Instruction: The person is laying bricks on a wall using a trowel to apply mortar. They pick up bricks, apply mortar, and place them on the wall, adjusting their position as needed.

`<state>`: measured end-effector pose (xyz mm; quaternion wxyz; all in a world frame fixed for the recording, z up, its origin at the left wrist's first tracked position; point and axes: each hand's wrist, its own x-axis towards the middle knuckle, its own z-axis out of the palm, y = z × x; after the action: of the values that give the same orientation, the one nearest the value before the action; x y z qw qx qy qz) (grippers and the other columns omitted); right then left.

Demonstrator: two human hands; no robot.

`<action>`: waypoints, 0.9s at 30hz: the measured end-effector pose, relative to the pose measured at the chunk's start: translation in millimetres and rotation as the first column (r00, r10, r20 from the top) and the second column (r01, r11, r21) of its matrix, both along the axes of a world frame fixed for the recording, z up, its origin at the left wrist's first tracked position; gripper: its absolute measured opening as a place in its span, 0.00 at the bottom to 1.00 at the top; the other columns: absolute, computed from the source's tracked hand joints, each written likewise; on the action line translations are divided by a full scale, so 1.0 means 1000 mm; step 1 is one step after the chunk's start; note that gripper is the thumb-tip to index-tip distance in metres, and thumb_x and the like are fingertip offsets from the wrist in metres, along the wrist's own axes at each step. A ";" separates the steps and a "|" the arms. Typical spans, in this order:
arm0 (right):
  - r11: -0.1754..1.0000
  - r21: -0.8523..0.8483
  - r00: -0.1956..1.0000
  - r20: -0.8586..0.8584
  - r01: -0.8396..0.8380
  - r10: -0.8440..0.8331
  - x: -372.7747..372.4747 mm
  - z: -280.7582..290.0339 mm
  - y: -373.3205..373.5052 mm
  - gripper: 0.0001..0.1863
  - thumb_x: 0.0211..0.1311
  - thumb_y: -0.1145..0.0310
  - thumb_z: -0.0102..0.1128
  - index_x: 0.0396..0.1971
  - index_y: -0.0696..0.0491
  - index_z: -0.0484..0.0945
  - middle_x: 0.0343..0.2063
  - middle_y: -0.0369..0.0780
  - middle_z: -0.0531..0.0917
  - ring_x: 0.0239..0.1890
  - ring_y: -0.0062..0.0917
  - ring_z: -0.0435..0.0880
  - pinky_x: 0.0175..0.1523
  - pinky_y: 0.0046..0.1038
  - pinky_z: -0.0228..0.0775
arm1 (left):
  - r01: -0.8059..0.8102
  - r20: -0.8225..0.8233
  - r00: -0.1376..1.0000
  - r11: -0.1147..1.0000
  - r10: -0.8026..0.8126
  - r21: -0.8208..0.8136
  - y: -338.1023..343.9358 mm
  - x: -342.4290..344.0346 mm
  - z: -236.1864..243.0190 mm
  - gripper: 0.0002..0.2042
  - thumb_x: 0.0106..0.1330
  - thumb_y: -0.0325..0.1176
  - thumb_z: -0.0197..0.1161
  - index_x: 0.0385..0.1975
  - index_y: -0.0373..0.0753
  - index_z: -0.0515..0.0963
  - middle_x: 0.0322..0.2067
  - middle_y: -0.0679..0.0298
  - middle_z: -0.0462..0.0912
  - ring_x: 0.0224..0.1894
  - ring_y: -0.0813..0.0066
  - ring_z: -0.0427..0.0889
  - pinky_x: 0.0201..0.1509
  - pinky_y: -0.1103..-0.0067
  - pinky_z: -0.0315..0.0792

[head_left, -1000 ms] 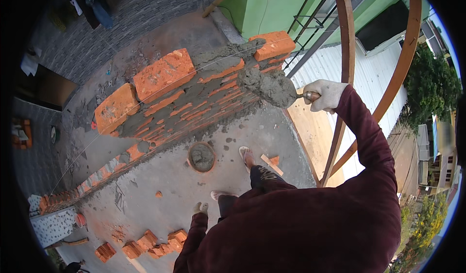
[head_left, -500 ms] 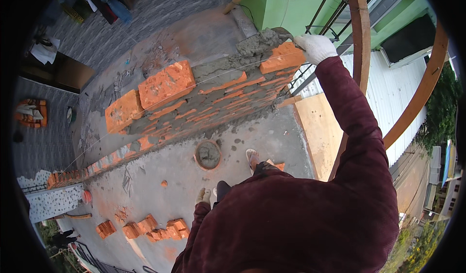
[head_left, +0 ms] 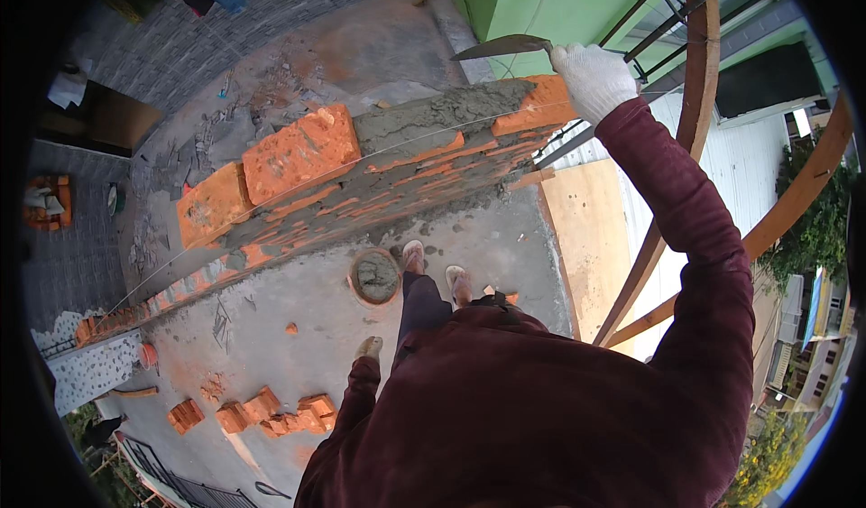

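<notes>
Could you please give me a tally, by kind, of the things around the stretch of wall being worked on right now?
Trowel, held in the right hand: 1
Orange bricks on the wall's top course: 3
Round pan of mortar on the slab: 1
Gloved hands, counting the left hand hanging empty: 2
Total: 7

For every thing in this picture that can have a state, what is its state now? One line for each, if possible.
Right hand: gloved, closed on the trowel handle, raised above the wall's end.
Trowel: held about level, blade clear of the wall.
Left hand: gloved, hanging low, holding nothing.
Brick wall: unfinished, top course only partly laid.
Mortar bed: spread on top, no brick on it yet.
Mortar pan: on the floor, mortar inside.
Loose bricks: lying scattered on the floor.
</notes>
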<state>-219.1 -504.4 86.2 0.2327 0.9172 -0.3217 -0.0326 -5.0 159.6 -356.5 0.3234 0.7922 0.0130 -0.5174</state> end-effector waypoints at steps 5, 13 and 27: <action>0.980 0.182 0.950 -0.313 0.077 -0.017 0.057 -0.003 0.011 0.11 0.59 0.75 0.64 0.42 0.57 0.80 0.34 0.45 0.87 0.41 0.41 0.90 0.42 0.39 0.84 | 0.670 0.117 0.725 0.734 -0.679 0.110 -0.037 0.060 -0.055 0.30 0.67 0.54 0.67 0.62 0.39 0.80 0.60 0.50 0.83 0.64 0.57 0.79 0.68 0.66 0.70; 0.989 0.078 0.980 -0.166 0.127 -0.113 0.010 0.049 0.061 0.17 0.60 0.75 0.63 0.50 0.56 0.76 0.36 0.46 0.86 0.41 0.40 0.90 0.42 0.39 0.84 | 0.606 0.191 0.795 0.765 -0.575 -0.218 -0.145 0.146 -0.030 0.24 0.66 0.44 0.70 0.56 0.35 0.83 0.54 0.51 0.86 0.58 0.60 0.83 0.63 0.69 0.75; 0.037 0.955 0.383 -0.083 0.296 -0.920 -0.046 -0.004 0.208 0.21 0.75 0.53 0.55 0.48 0.59 0.81 0.26 0.42 0.80 0.26 0.27 0.81 0.31 0.32 0.74 | 1.000 0.268 0.011 0.012 -0.963 0.000 -0.179 0.199 0.008 0.19 0.72 0.49 0.56 0.47 0.43 0.86 0.45 0.52 0.88 0.50 0.50 0.86 0.52 0.60 0.76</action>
<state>-264.9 -296.3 82.2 -0.4327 0.5791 -0.6907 -0.0169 194.3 -19.8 -348.4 -0.0560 0.5865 -0.6230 -0.5146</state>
